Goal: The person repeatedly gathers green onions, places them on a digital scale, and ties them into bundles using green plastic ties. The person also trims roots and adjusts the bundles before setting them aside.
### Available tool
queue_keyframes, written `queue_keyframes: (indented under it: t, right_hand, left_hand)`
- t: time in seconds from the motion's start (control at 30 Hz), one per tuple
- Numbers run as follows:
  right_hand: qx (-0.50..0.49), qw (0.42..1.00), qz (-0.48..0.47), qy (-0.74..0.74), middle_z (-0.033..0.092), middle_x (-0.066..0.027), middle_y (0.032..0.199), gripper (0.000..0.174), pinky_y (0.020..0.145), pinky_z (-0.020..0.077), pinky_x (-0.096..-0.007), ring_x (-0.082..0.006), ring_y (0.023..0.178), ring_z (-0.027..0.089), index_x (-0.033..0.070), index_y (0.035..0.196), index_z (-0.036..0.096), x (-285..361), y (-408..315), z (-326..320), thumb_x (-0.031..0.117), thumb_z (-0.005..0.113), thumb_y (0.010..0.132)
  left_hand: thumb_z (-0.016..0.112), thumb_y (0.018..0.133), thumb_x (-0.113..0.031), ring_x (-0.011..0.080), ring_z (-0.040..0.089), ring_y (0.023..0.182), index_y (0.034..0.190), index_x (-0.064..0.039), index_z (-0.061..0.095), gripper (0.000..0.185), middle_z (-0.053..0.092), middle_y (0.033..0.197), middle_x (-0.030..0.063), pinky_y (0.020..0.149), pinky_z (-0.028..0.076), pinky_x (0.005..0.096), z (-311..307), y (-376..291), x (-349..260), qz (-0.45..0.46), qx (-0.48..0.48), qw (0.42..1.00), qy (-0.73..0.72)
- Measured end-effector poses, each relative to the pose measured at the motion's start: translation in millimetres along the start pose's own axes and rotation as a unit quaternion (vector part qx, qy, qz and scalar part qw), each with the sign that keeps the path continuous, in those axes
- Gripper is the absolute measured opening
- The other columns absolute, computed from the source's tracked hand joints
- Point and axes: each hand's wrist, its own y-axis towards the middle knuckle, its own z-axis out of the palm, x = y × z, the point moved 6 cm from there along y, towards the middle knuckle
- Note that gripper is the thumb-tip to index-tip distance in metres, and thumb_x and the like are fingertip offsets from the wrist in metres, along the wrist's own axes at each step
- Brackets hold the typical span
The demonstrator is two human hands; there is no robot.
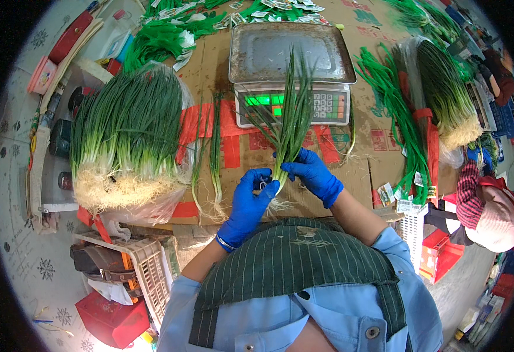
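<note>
A small bunch of green onions is held between my two blue-gloved hands, leaves pointing away from me and pale roots towards me. My left hand grips the white stems near the root end. Slightly higher on the bunch, my right hand has its fingers around the stems from the right side. Behind the leaves stands a digital scale with a lit display and a worn metal pan. To the left lies a large pile of green onions with matted roots. A few loose stalks rest beside it.
Green mesh bags with tags hang down the table's right side; more green mesh is heaped at the back left. Another onion bundle lies at the right. Plastic crates stand below the table. A co-worker is at the right.
</note>
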Motion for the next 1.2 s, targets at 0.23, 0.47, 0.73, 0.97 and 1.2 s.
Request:
queue_keyframes:
  t: [0.23, 0.47, 0.73, 0.97, 1.2]
  right_hand:
    - [0.008, 1.0, -0.004, -0.009, 0.059, -0.0046, 0.108, 0.039, 0.06, 0.0422, -0.0203, -0.0078, 0.074, 0.053, 0.001, 0.115, 0.053, 2, -2, 5, 0.006, 0.06, 0.077]
    - [-0.015, 0.993, 0.016, -0.113, 0.062, -0.0052, 0.097, 0.034, 0.07, 0.0462, -0.0257, -0.0115, 0.082, 0.056, 0.001, 0.107, 0.058, 39, 0, 1, 0.018, 0.066, 0.078]
    - [-0.086, 0.853, 0.005, -0.514, 0.062, -0.0198, 0.088, 0.041, 0.07, 0.0463, -0.0369, -0.0293, 0.079, 0.062, 0.003, 0.098, 0.061, 67, 20, -64, 0.037, 0.062, 0.074]
    - [-0.021, 0.74, 0.113, -0.663, 0.057, -0.0219, 0.101, 0.056, 0.075, 0.0465, -0.044, -0.037, 0.091, 0.056, 0.006, 0.111, 0.048, -11, 28, -43, 0.037, 0.066, 0.068]
    - [0.105, 0.843, -0.21, -0.484, 0.057, -0.0206, 0.109, 0.063, 0.087, 0.0417, -0.038, -0.0317, 0.1, 0.055, 0.004, 0.122, 0.045, 112, 6, -9, 0.028, 0.067, 0.069]
  left_hand:
    - [0.06, 0.082, -0.013, 0.0079, 0.052, 0.079, 0.096, -0.002, 0.057, 0.018, 0.058, 0.086, 0.0021, 0.072, 0.043, 0.0236, 1, 3, 15, -0.095, 0.035, 0.99, -0.093]
    - [0.058, 0.083, -0.015, 0.0088, 0.054, 0.075, 0.094, -0.003, 0.058, 0.016, 0.059, 0.083, 0.0026, 0.064, 0.043, 0.0233, 6, -1, 23, -0.144, 0.066, 0.984, -0.076]
    - [0.054, 0.085, -0.027, 0.0103, 0.055, 0.072, 0.093, -0.006, 0.059, 0.023, 0.06, 0.084, 0.003, 0.059, 0.042, 0.0229, -5, -7, 43, -0.207, 0.041, 0.974, -0.082]
    - [0.053, 0.086, -0.025, 0.0107, 0.055, 0.073, 0.094, -0.006, 0.059, 0.022, 0.061, 0.085, 0.0037, 0.06, 0.043, 0.0233, -12, -7, 50, -0.206, 0.015, 0.974, -0.094]
    - [0.051, 0.087, -0.022, 0.0106, 0.055, 0.071, 0.095, -0.005, 0.058, 0.02, 0.061, 0.085, 0.0039, 0.06, 0.043, 0.0228, -33, -12, 66, -0.222, -0.045, 0.968, -0.113]
